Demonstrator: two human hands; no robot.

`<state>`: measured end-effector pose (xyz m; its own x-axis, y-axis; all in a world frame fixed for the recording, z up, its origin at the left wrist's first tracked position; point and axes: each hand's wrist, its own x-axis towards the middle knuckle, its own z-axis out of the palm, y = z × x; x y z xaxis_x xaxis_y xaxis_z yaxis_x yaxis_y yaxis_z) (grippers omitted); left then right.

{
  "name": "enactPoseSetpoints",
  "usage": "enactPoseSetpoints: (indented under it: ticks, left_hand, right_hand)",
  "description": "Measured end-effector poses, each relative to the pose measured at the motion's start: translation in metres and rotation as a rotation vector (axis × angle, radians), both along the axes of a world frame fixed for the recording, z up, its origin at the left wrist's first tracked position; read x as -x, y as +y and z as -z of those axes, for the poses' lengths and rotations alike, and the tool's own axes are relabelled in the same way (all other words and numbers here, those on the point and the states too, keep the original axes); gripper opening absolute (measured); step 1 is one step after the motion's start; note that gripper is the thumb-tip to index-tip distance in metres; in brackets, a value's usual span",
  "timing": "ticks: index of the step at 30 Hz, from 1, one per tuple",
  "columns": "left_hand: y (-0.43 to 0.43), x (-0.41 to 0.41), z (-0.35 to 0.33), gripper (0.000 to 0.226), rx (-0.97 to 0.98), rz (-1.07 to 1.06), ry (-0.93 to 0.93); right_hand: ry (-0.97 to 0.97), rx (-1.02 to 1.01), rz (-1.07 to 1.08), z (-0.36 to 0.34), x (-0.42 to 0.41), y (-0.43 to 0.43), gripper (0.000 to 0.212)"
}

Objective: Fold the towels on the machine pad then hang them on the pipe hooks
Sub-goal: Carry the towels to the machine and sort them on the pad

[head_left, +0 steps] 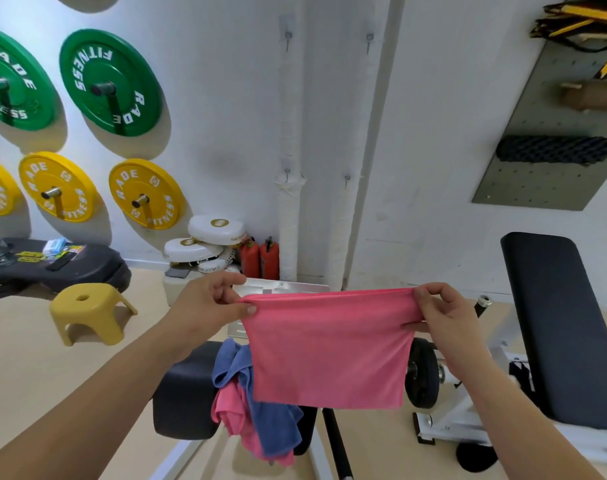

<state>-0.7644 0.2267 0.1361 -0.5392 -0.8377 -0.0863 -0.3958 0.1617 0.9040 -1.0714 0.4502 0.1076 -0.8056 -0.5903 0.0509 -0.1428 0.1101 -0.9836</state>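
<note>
Left hand (pixel 213 299): fingers pinched together on the upper left corner of the pink towel (pixel 329 348), held up in the air.
Heap on the pad: a blue towel (pixel 257 403) and a second pink towel (pixel 232 417) lie crumpled on the black machine pad (pixel 184 396), spilling over its right edge and not yet folded.
Pink towel: stretched flat between both hands, hanging doubled with a layered top edge, in front of and above the heap, clear of the pad.
Pipe hooks (pixel 287 38): four small hooks on the white wrapped pipes (pixel 288 216) against the wall, all bare.
Right hand (pixel 433 306): fingers clamped on the upper right corner of the same towel.
Progress: early, as I judge it; one towel looks half folded, nothing hangs yet.
Left to do: finish this fold, hang it, then fold and hang the two heaped towels.
</note>
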Motion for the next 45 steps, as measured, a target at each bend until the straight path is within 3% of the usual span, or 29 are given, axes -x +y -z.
enactPoseSetpoints:
  ticks: [3,9,15,19,23,26,33,38,40,43,45]
  left_hand:
    - [0.0,-0.001,0.006,0.018,-0.031,0.037,-0.085]
    - [-0.002,-0.006,0.015,0.011,-0.283,-0.01,0.232]
    - [0.023,0.009,0.045,0.017,-0.417,-0.241,0.057]
    - [0.06,0.032,0.046,0.024,-0.341,-0.279,0.128]
    - [0.086,0.045,0.041,0.009,-0.34,-0.148,0.212]
    - [0.081,0.039,0.044,0.019,-0.361,-0.108,0.242]
    - [0.042,0.018,0.05,0.025,-0.295,-0.175,0.244]
    - [-0.003,-0.001,0.051,0.025,-0.251,-0.052,0.23]
    - [-0.026,-0.012,0.052,0.023,-0.211,-0.003,0.231]
    - [-0.069,-0.033,0.05,0.026,-0.151,-0.013,0.233]
    - [-0.099,-0.049,0.043,0.031,-0.122,0.063,0.216]
  right_hand:
    - [0.191,-0.094,0.004,0.001,-0.008,-0.003,0.014]
    - [0.206,-0.091,0.021,-0.003,-0.026,-0.019,0.017]
    - [0.027,-0.093,0.021,0.022,-0.067,-0.046,0.01]
    - [-0.068,-0.114,-0.129,0.036,-0.118,-0.061,0.01]
    - [-0.121,-0.077,-0.199,0.036,-0.153,-0.073,0.015]
    - [-0.136,-0.081,-0.249,0.033,-0.157,-0.08,0.016]
    - [0.001,-0.194,-0.234,0.033,-0.178,-0.119,0.015]
    - [0.065,-0.185,-0.269,0.026,-0.202,-0.168,0.018]
    - [0.023,-0.254,-0.322,0.019,-0.209,-0.188,0.026]
    - [-0.207,-0.192,-0.358,0.0,-0.225,-0.219,0.043]
    - [-0.009,-0.19,-0.326,-0.01,-0.235,-0.241,0.04]
